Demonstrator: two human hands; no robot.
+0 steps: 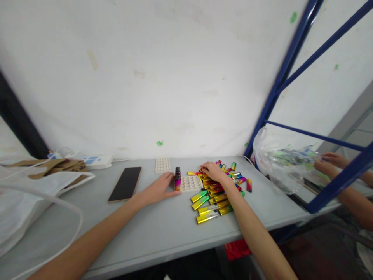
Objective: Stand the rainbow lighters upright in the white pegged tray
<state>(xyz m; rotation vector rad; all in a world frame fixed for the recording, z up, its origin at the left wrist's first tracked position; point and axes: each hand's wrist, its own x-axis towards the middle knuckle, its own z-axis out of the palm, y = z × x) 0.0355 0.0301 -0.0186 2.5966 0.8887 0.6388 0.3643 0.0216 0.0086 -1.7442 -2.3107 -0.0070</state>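
left hand (161, 189): grasping row of upright lighters (178, 182) | right of that grip: tray (190, 183) sockets unfilled, loose lighters (207, 217) remaining | right hand (212, 171): over these, can't tell grip

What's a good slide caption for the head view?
Left hand at a row of upright lighters, right hand on the lighter pile.

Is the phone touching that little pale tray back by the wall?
Apart: the head view shows a strip of grey tabletop between the phone and the tray.
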